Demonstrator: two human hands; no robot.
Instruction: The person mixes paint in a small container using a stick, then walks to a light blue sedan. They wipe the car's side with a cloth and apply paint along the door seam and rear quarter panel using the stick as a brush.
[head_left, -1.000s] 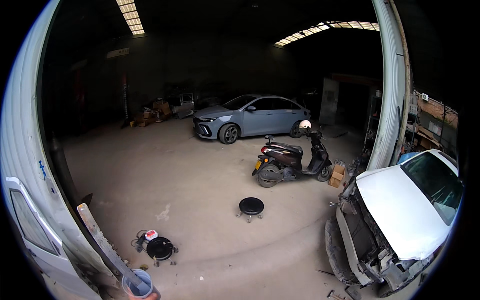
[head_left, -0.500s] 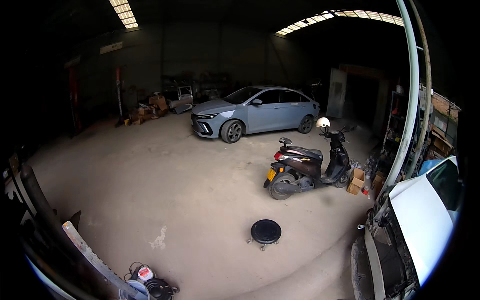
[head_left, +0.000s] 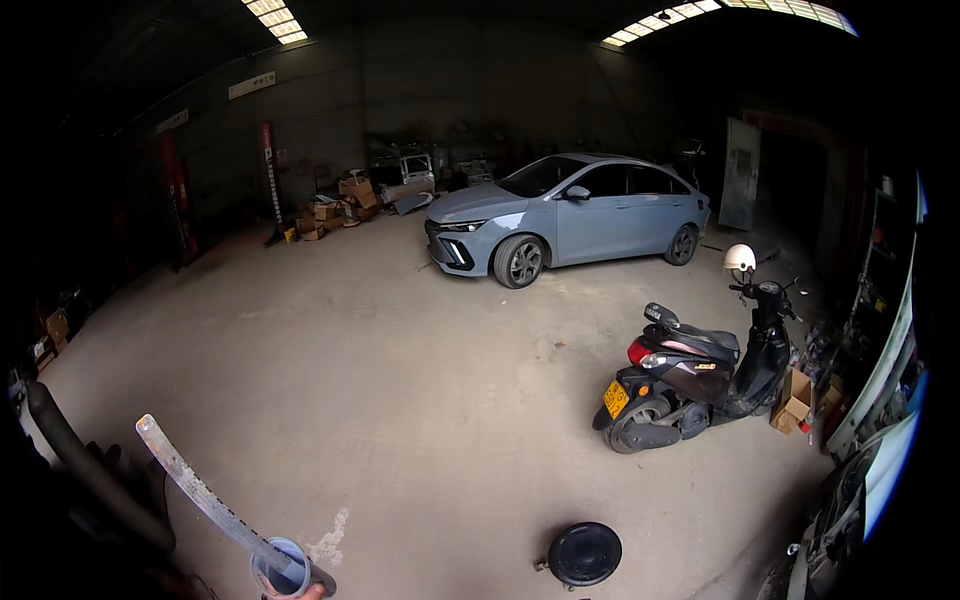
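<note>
At the lower left, a pale blue plastic cup (head_left: 262, 578) is held up, tilted, with its mouth toward me. A long, flat, paint-smeared mixing stick (head_left: 205, 490) with dark marks along one edge stands in it and leans up to the left. Of my left hand (head_left: 313, 592) only a fingertip shows, pressed against the cup's near right side; the lower picture edge cuts off the rest. Something dark grey and rounded (head_left: 323, 576) lies beside that finger; I cannot make out what it is. My right hand is out of sight.
A black round stool on casters (head_left: 585, 553) stands ahead on the concrete floor (head_left: 400, 400). Right of it is a parked scooter (head_left: 690, 375) with a white helmet (head_left: 740, 259). Farther back are a grey-blue car (head_left: 580, 215) and cardboard boxes (head_left: 355, 190). A dark tube (head_left: 90, 465) borders the left.
The view has swung left and moved forward; car and scooter look larger and farther right. The cup now shows more fully, with a fingertip on it. The round items beside it have left the view.
</note>
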